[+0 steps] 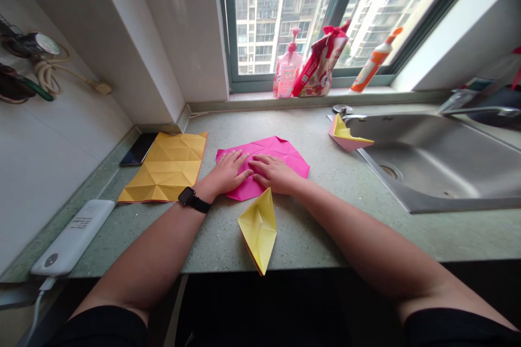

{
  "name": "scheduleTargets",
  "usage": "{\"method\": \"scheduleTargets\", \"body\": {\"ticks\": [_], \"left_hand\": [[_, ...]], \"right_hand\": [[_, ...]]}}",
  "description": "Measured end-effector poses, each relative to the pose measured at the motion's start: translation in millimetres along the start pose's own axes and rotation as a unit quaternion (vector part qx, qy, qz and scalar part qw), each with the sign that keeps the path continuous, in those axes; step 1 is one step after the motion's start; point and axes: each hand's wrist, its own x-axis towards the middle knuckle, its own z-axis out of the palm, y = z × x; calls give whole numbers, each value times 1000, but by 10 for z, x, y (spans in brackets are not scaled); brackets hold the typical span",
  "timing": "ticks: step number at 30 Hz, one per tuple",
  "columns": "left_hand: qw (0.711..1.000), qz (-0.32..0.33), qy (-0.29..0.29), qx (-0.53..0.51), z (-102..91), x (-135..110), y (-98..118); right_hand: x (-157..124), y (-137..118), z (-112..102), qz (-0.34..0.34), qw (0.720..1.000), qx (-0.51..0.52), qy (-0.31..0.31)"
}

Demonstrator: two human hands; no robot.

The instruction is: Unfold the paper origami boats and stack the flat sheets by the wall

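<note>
On the counter [313, 222], the left hand [228, 172] and right hand [277, 174] lie with fingers spread, pressing flat on the pink origami paper [280, 153]; uneven pressure could slide it, creasing it off its folds.

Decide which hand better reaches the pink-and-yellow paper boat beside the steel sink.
Right, probably: the right hand rests on the pink folded paper, closer to the pink-and-yellow paper boat than the watch-wearing left hand.
</note>
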Motion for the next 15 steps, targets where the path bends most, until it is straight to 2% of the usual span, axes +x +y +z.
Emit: {"method": "scheduleTargets", "body": {"ticks": [3, 8, 11, 15], "left_hand": [[998, -10, -31, 54, 28, -18, 17], [974, -67, -115, 183, -56, -55, 258], [961, -83, -148, 217, -111, -81, 349], [958, -87, -155, 225, -141, -130, 358]], "right_hand": [[44, 42, -34, 65, 998, -21, -9], [66, 191, -140, 187, 979, -59, -55], [28, 294, -195, 219, 971, -74, -58], [-94, 432, -246, 259, 961, -90, -49]]}}
